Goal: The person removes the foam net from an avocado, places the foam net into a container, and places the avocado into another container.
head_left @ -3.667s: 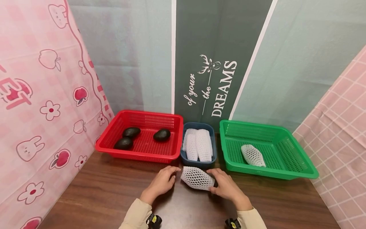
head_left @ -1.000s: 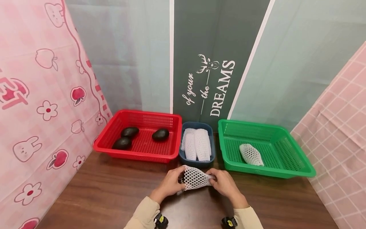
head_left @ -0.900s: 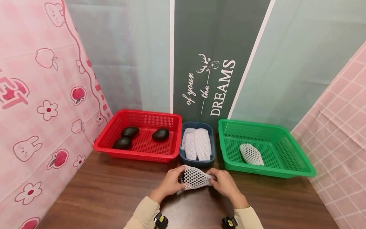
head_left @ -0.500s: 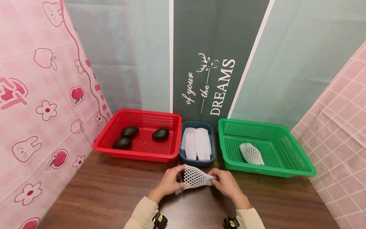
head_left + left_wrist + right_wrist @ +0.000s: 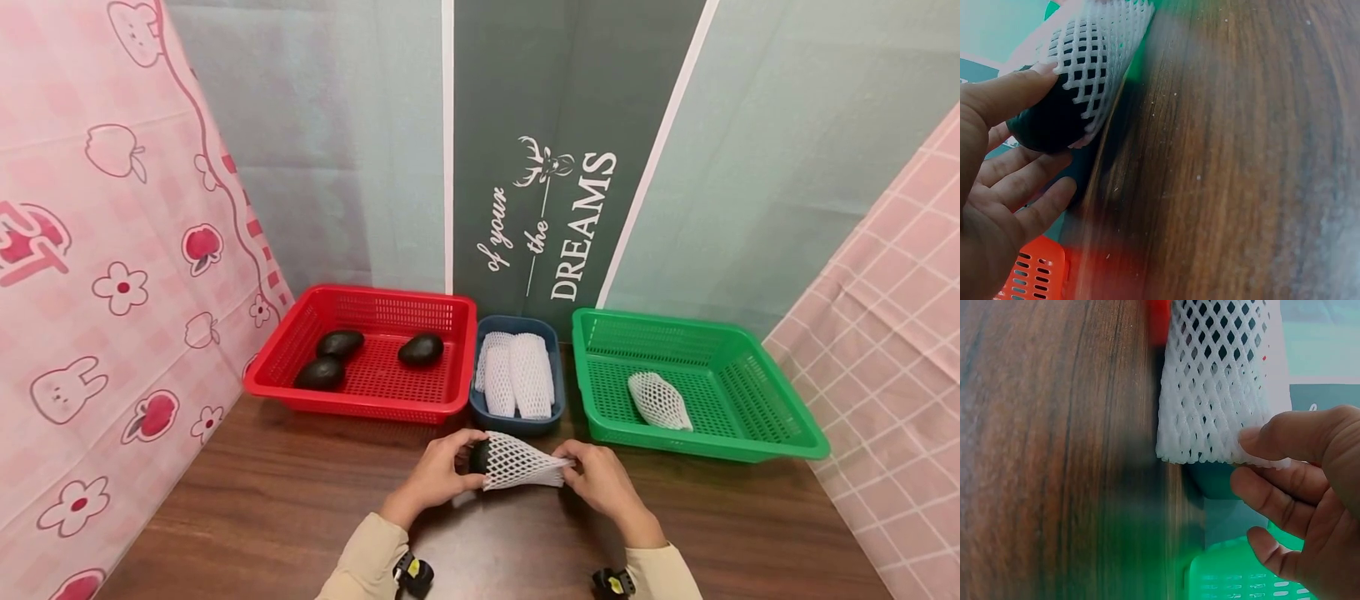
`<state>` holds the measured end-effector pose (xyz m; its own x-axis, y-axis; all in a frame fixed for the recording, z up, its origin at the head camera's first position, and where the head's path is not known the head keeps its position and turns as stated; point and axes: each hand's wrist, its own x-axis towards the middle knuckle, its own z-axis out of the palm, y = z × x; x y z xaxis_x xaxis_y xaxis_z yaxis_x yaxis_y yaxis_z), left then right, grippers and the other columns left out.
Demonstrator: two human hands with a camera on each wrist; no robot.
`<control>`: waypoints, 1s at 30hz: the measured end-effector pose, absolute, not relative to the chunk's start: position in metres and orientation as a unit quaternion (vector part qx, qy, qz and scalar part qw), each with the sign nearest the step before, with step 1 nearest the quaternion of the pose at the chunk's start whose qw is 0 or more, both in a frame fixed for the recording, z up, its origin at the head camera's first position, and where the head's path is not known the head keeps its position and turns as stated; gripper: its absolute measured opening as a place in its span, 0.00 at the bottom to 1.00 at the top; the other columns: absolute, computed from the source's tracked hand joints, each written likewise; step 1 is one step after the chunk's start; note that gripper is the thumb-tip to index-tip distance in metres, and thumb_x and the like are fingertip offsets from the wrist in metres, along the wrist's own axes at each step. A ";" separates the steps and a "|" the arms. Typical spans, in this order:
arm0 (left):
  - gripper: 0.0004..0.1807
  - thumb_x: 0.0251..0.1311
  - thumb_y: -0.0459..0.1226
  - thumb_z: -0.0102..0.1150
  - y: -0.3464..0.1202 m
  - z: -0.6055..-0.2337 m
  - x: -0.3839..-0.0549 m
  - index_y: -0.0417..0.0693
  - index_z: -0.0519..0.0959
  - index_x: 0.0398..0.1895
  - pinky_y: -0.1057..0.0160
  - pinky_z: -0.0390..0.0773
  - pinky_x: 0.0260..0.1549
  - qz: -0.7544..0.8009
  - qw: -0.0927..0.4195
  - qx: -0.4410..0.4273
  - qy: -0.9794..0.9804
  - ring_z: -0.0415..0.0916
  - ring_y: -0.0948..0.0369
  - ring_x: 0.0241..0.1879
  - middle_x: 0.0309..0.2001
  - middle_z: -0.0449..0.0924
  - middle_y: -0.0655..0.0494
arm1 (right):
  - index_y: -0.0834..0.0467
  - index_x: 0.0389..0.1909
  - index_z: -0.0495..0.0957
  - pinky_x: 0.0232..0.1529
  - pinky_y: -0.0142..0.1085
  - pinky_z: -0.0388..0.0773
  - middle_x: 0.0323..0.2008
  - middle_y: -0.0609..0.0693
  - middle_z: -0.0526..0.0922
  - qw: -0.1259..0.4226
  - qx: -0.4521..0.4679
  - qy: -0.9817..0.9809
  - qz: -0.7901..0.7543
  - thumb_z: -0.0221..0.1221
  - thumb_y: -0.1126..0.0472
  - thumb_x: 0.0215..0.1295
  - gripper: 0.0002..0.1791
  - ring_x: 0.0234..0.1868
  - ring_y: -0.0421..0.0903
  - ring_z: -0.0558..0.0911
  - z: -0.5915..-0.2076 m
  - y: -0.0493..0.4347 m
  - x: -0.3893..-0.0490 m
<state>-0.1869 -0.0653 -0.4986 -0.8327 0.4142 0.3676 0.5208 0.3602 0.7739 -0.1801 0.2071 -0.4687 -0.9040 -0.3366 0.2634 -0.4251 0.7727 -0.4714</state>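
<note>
In front of the blue bin, a dark avocado [image 5: 478, 458] lies partly inside a white foam net sleeve [image 5: 521, 462]. My left hand [image 5: 435, 473] grips the avocado's bare rounded end between thumb and fingers; the left wrist view shows the net's edge [image 5: 1088, 103] just beyond my thumb. On the other side, my right hand [image 5: 602, 482] pinches the sleeve's far end, thumb on top and fingers beneath. That end looks flat and slack in the right wrist view, with the dark fruit [image 5: 1225, 322] showing through the mesh farther up.
A red basket [image 5: 360, 407] at the left holds three bare avocados. Several white net sleeves [image 5: 531, 375] lie in the small blue bin [image 5: 517, 427] at centre. The green basket [image 5: 705, 448] at the right holds one netted fruit [image 5: 660, 402]. Patterned cloths hang behind and at both sides.
My left hand, apart from the netted avocado at first, now grips it on the left. My right hand has drawn the sleeve's end rightward, and more of the avocado's dark left end shows.
</note>
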 end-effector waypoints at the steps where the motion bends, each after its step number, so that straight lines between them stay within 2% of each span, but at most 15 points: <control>1: 0.29 0.39 0.30 0.72 -0.066 -0.499 -0.187 0.42 0.75 0.50 0.63 0.77 0.35 -0.490 0.056 -0.286 -0.822 0.78 0.57 0.36 0.43 0.79 0.52 | 0.50 0.26 0.78 0.24 0.32 0.68 0.22 0.38 0.75 0.083 0.203 -0.938 0.269 0.64 0.72 0.45 0.13 0.22 0.37 0.70 -0.469 0.207 -0.180; 8: 0.29 0.40 0.32 0.74 -0.069 -0.500 -0.186 0.42 0.75 0.50 0.63 0.78 0.35 -0.497 0.049 -0.280 -0.820 0.78 0.59 0.35 0.43 0.79 0.53 | 0.49 0.25 0.78 0.24 0.32 0.67 0.22 0.37 0.75 0.088 0.204 -0.939 0.263 0.65 0.72 0.45 0.14 0.22 0.37 0.69 -0.469 0.210 -0.179; 15: 0.29 0.41 0.33 0.74 -0.071 -0.499 -0.185 0.43 0.75 0.51 0.62 0.78 0.35 -0.503 0.034 -0.269 -0.821 0.78 0.60 0.35 0.43 0.79 0.53 | 0.50 0.25 0.78 0.26 0.34 0.69 0.23 0.41 0.77 0.076 0.188 -0.941 0.270 0.64 0.73 0.45 0.14 0.23 0.39 0.70 -0.467 0.211 -0.180; 21: 0.29 0.42 0.33 0.73 -0.072 -0.501 -0.185 0.43 0.74 0.51 0.62 0.78 0.36 -0.500 0.022 -0.262 -0.825 0.78 0.60 0.37 0.44 0.79 0.53 | 0.50 0.26 0.77 0.25 0.33 0.66 0.21 0.38 0.73 0.063 0.181 -0.945 0.264 0.63 0.73 0.46 0.14 0.23 0.38 0.68 -0.468 0.210 -0.179; 25: 0.29 0.41 0.33 0.74 -0.071 -0.502 -0.185 0.42 0.74 0.51 0.62 0.78 0.35 -0.501 0.032 -0.269 -0.822 0.78 0.59 0.37 0.44 0.79 0.52 | 0.49 0.25 0.77 0.24 0.32 0.66 0.21 0.37 0.72 0.069 0.180 -0.945 0.266 0.63 0.74 0.46 0.14 0.22 0.38 0.67 -0.469 0.210 -0.179; 30: 0.30 0.40 0.34 0.74 -0.073 -0.501 -0.185 0.40 0.75 0.51 0.60 0.78 0.36 -0.491 0.035 -0.272 -0.827 0.78 0.58 0.37 0.44 0.79 0.51 | 0.50 0.27 0.78 0.30 0.36 0.71 0.26 0.40 0.76 0.070 0.181 -0.946 0.261 0.65 0.73 0.45 0.14 0.27 0.41 0.73 -0.469 0.210 -0.178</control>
<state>-0.1846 -0.0727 -0.5006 -0.8492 0.4161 0.3253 0.4848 0.3697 0.7927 -0.1783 0.2103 -0.4689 -0.9244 -0.3061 0.2274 -0.3794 0.7983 -0.4677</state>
